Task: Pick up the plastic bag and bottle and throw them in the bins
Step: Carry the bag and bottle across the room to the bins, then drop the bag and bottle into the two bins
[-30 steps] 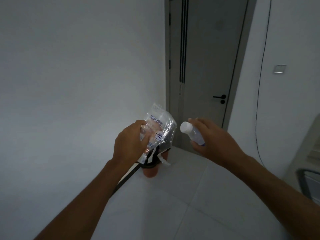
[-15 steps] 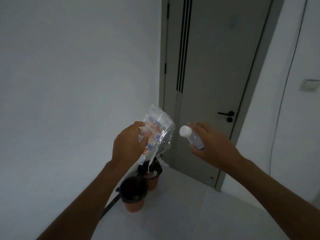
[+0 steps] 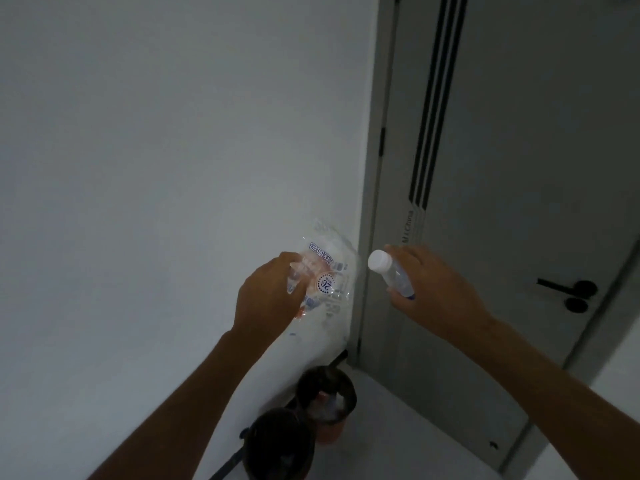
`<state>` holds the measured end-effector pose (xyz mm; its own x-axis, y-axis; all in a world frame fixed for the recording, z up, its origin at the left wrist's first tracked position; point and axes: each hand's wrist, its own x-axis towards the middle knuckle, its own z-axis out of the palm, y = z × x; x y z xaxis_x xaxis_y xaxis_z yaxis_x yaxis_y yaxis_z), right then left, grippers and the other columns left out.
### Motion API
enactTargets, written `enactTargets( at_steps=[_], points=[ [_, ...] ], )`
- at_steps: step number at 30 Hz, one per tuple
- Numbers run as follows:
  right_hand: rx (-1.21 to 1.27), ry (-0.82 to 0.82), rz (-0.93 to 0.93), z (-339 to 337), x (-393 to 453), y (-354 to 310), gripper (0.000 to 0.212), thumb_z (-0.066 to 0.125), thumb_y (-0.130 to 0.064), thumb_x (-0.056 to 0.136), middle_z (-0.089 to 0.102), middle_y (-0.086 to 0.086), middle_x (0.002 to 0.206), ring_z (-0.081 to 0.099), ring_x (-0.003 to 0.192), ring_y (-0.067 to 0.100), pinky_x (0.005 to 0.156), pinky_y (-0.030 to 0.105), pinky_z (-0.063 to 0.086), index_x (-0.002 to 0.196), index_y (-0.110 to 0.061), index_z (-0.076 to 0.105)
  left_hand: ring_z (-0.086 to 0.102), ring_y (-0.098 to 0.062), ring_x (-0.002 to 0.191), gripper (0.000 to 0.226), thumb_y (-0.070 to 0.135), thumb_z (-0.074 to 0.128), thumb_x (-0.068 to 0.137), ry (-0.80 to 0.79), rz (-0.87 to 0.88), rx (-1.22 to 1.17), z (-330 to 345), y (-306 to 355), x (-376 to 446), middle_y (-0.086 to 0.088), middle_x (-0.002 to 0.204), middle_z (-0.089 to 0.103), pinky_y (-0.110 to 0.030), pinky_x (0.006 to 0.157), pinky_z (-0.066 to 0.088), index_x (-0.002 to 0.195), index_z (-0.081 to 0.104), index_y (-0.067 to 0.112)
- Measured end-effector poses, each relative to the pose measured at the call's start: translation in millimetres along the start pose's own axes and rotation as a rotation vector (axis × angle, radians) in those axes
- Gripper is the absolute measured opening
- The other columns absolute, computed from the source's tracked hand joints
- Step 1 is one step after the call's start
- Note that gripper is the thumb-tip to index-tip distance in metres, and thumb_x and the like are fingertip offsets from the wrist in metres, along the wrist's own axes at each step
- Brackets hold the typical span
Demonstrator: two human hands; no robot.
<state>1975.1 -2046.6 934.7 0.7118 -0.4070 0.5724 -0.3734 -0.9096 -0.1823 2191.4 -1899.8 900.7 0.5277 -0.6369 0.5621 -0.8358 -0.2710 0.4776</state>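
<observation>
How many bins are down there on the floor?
2. The near bin stands by the wall at the bottom edge, partly cut off; the far bin sits just behind it, near the door corner.

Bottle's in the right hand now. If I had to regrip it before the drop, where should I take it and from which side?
Take the bottle by its clear body just below the white cap, coming from the left side. The right hand covers the lower end and right flank, while the cap end juts up and left, bare and round, so a pinch across that exposed section looks most secure.

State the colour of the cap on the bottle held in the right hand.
White, in the head view: bottle cap.
</observation>
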Motion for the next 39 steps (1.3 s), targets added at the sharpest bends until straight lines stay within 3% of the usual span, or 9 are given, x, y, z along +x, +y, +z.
enactTargets(
  at_steps=[6,12,20,26,29,33,39],
  points=[
    [0.075,-0.018,-0.141,68,114,111,0.06,0.066,-0.026,0.076,0.055,0.007,0.119,0.055,0.101,0.024,0.074,0.031,0.046,0.131,-0.017,0.044,0.06,-0.01,0.077,0.034,0.037,0.066,0.082,0.08,-0.157,0.107,79,-18,83,0.011,0.096,0.067,-0.025,0.068,0.046,0.114,0.055,0.031],
    [0.185,-0.123,-0.298,127,201,173,0.062,0.067,-0.026,0.075,0.055,0.008,0.122,0.058,0.102,0.025,0.075,0.038,0.055,0.132,-0.018,0.043,0.063,-0.014,0.082,0.037,0.036,0.069,0.082,0.139,-0.321,0.209,119,-37,132,0.007,0.098,0.069,-0.026,0.069,0.049,0.116,0.057,0.028],
    [0.321,-0.217,-0.402,209,250,186,0.062,0.07,-0.026,0.075,0.054,0.006,0.122,0.059,0.102,0.022,0.077,0.033,0.054,0.131,-0.019,0.043,0.062,-0.012,0.08,0.038,0.035,0.068,0.083,0.149,-0.455,0.292,150,-81,150,0.008,0.098,0.069,-0.025,0.066,0.046,0.117,0.057,0.026],
    [0.324,-0.296,-0.426,261,265,186,0.062,0.069,-0.027,0.076,0.053,0.006,0.123,0.058,0.101,0.023,0.077,0.041,0.056,0.131,-0.02,0.042,0.059,-0.01,0.075,0.036,0.033,0.069,0.084,0.184,-0.51,0.278,167,-120,141,0.005,0.097,0.07,-0.026,0.065,0.046,0.116,0.058,0.022],
    [0.356,-0.357,-0.44,292,270,184,0.061,0.07,-0.026,0.076,0.054,0.007,0.124,0.058,0.103,0.023,0.081,0.035,0.054,0.131,-0.018,0.044,0.061,-0.013,0.073,0.035,0.034,0.068,0.083,0.199,-0.602,0.297,176,-140,127,0.008,0.093,0.069,-0.03,0.066,0.05,0.115,0.057,0.024],
    [0.399,-0.426,-0.488,332,280,182,0.062,0.071,-0.025,0.076,0.054,0.008,0.125,0.058,0.104,0.025,0.078,0.027,0.045,0.131,-0.017,0.045,0.059,-0.011,0.072,0.035,0.032,0.069,0.083,0.207,-0.702,0.335,192,-156,113,0.01,0.09,0.067,-0.026,0.065,0.044,0.114,0.057,0.023],
    [0.497,-0.548,-0.549,376,288,192,0.062,0.07,-0.026,0.076,0.05,0.005,0.13,0.056,0.107,0.024,0.082,0.034,0.05,0.132,-0.02,0.043,0.061,-0.012,0.075,0.034,0.032,0.068,0.084,0.245,-0.837,0.364,224,-162,103,0.009,0.093,0.066,-0.031,0.067,0.051,0.115,0.055,0.024]
  ],
)
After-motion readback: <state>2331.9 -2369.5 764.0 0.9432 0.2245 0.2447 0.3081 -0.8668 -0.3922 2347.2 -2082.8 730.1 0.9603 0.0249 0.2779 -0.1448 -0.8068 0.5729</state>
